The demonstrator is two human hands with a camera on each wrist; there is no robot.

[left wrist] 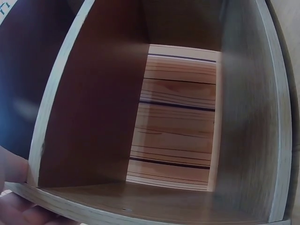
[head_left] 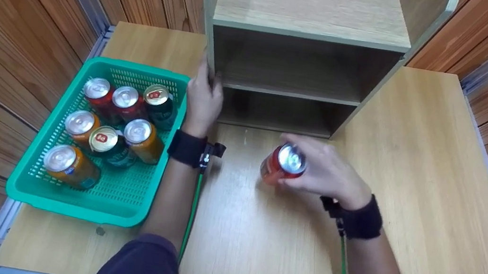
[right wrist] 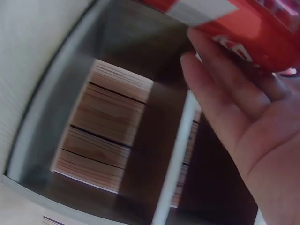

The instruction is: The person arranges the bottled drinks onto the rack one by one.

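- Looking down from the head view, the right hand (head_left: 327,170) has its fingers curled round a red aluminium drink can with a silver top (head_left: 282,164), holding it just above the pale wooden tabletop (head_left: 414,180), in front of the lowest opening of an open-backed wooden shelf unit (head_left: 301,68).
- In that same view the left hand (head_left: 203,98) lies against the front edge of the shelf unit's left side panel, fingers pointing up along it; whether they wrap round the edge cannot be told from here.
- To the left stands a green perforated plastic basket (head_left: 87,201) with seven cans upright or leaning inside it, some red, some orange, some dark green. Black straps sit on both wrists, each with a green cable trailing back.
- From the left wrist view, the shelf unit's (left wrist: 93,117) inside fills the frame, striped wood panelling showing through its open back; fingertips (left wrist: 18,206) press on the panel edge at the lower left corner.
- From the right wrist view, the right hand's (right wrist: 248,126) fingers wrap the red can (right wrist: 243,28) at the top, the shelf unit (right wrist: 122,117) blurred behind.
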